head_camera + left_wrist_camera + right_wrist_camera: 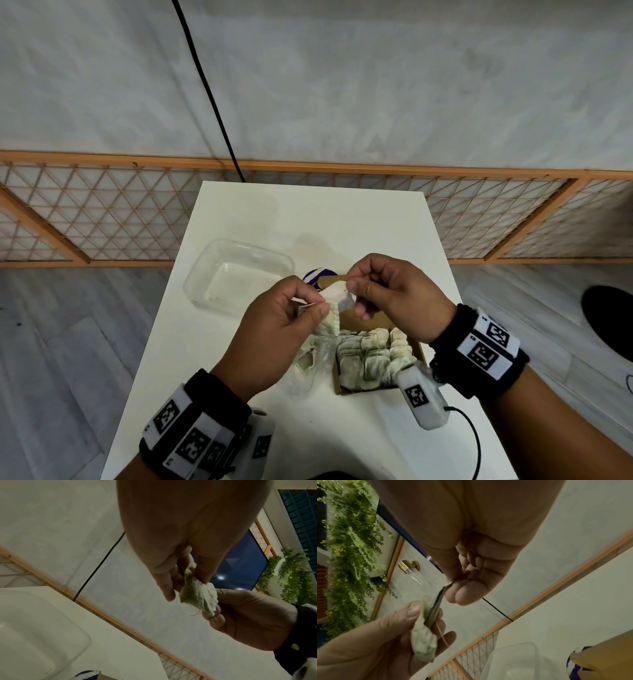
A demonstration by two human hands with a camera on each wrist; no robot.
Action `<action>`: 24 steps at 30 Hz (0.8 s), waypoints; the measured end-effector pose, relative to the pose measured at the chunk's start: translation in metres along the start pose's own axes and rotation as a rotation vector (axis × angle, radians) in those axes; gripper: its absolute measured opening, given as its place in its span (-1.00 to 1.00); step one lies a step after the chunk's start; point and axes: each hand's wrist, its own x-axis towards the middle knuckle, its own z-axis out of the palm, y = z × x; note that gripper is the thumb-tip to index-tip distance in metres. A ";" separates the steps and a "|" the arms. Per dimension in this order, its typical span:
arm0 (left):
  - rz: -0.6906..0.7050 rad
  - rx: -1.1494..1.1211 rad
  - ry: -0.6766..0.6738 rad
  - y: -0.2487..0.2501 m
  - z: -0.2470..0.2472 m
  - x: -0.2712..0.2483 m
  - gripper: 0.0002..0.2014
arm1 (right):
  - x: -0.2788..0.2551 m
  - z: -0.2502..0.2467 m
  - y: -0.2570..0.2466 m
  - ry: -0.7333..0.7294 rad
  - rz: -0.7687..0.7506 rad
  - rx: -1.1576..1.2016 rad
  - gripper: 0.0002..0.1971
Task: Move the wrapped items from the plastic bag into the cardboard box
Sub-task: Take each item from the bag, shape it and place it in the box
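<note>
Above the table I hold a pale, crumpled wrapped pouch [337, 301] between both hands. My left hand [320, 303] pinches its lower part with thumb and fingers, and my right hand [351, 281] pinches its upper corner. The left wrist view shows the pouch [199, 596] spanning the two hands. In the right wrist view, a thin thread hangs from the pouch [424, 639]. Below the hands the open cardboard box [376, 323] holds several similar wrapped pouches [370, 359]. The clear plastic bag [311, 363] lies crumpled just left of the box, with at least one pouch inside.
An empty clear plastic tub [236, 274] stands on the white table [308, 212] at the left. A purple and white object [315, 275] lies behind the hands. A lattice fence [102, 212] and a black cable [212, 102] run behind the table.
</note>
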 end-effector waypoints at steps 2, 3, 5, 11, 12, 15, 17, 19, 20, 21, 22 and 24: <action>-0.008 -0.003 -0.004 0.000 0.000 0.000 -0.93 | 0.000 0.002 -0.001 0.001 0.007 0.017 -0.95; -0.007 0.007 -0.015 0.000 -0.001 0.000 -0.92 | 0.000 0.002 -0.002 0.001 0.009 0.029 -0.94; -0.013 0.026 -0.075 -0.001 -0.001 0.000 -0.92 | 0.000 0.003 -0.004 -0.006 0.005 0.039 -0.93; 0.067 0.122 -0.130 0.003 -0.003 -0.002 -0.93 | -0.002 0.008 -0.005 -0.100 -0.049 -0.001 -0.95; 0.064 0.085 -0.132 0.006 -0.003 -0.002 -0.94 | -0.003 0.009 -0.006 -0.117 -0.055 -0.008 -0.94; 0.053 0.024 -0.134 0.009 -0.004 -0.001 -0.96 | -0.004 0.010 -0.008 -0.168 -0.071 -0.051 -0.93; 0.053 0.044 -0.147 0.009 -0.004 -0.002 -0.96 | -0.005 0.009 -0.008 -0.190 -0.077 -0.075 -0.93; 0.032 0.039 -0.159 0.007 -0.003 -0.002 -0.94 | -0.004 0.009 -0.008 -0.186 -0.083 -0.093 -0.94; 0.022 0.030 -0.149 0.005 -0.002 -0.002 -0.89 | -0.004 0.010 -0.008 -0.171 -0.091 -0.094 -0.94; 0.010 0.022 -0.136 0.003 0.000 -0.002 -0.81 | -0.003 0.011 -0.008 -0.150 -0.102 -0.084 -0.94; -0.003 0.015 -0.132 0.003 0.002 -0.002 -0.73 | -0.003 0.011 -0.008 -0.128 -0.112 -0.070 -0.93; -0.027 0.023 -0.131 0.001 0.004 -0.002 -0.66 | 0.000 0.012 -0.006 -0.097 -0.120 -0.051 -0.93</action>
